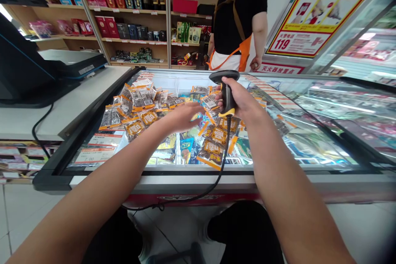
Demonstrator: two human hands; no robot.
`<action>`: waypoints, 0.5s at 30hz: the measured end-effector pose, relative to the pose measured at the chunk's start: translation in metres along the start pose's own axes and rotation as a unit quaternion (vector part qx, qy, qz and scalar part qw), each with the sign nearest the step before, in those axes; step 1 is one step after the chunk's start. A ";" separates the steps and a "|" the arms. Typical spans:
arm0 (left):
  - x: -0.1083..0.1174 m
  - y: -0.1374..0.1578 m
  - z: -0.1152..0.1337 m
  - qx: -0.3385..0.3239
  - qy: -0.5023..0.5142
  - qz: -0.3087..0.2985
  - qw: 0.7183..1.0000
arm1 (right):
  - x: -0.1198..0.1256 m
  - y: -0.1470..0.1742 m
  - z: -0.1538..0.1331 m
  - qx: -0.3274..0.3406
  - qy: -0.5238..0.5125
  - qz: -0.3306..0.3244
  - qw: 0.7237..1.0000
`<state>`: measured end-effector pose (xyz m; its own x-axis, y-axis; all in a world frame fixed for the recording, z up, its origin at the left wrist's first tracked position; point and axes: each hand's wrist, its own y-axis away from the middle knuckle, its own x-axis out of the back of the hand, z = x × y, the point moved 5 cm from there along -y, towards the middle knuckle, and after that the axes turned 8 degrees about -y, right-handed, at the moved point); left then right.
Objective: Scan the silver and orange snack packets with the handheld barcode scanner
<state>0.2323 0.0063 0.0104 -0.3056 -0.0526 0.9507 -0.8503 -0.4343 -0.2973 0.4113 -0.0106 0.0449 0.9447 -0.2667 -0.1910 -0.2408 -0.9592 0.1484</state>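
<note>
My right hand (243, 97) is wrapped round the handle of a black and yellow barcode scanner (228, 97), its head level and its cable hanging down. To its left my left hand (185, 116) reaches over the glass top of a chest freezer (192, 179), fingers stretched out and thumb apart, with nothing visibly held. Just beyond its fingertips lies a small clear snack packet with orange edges (210, 104). More such packets are heaped on the left (142, 98), and several lie in a group (213, 144) below the scanner. Whether my left fingertips touch a packet is hidden.
A counter (93, 86) with a dark device (21, 62) stands at the left. The scanner cable (198, 196) loops over the freezer's front edge. Behind the freezer a person in a black shirt (239, 16) stands by shelves of bottles and boxes (136, 24). Another glass-topped freezer section (334, 107) extends right.
</note>
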 end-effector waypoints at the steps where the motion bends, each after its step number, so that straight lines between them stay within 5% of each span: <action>1: -0.004 -0.001 0.010 -0.032 0.049 -0.017 0.998 | 0.000 0.000 -0.001 0.002 0.003 0.000 1.000; 6: -0.018 -0.001 0.025 -0.083 0.131 -0.054 0.986 | -0.002 0.002 -0.003 0.008 0.026 -0.014 1.000; 15: 0.005 0.002 0.008 -0.019 0.117 -0.056 0.991 | -0.004 0.004 -0.002 0.015 0.030 -0.011 0.999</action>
<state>0.2319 -0.0020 0.0154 -0.2964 0.2056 0.9327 -0.8983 -0.3916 -0.1992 0.4076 -0.0129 0.0485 0.9614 -0.2396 -0.1351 -0.2250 -0.9676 0.1149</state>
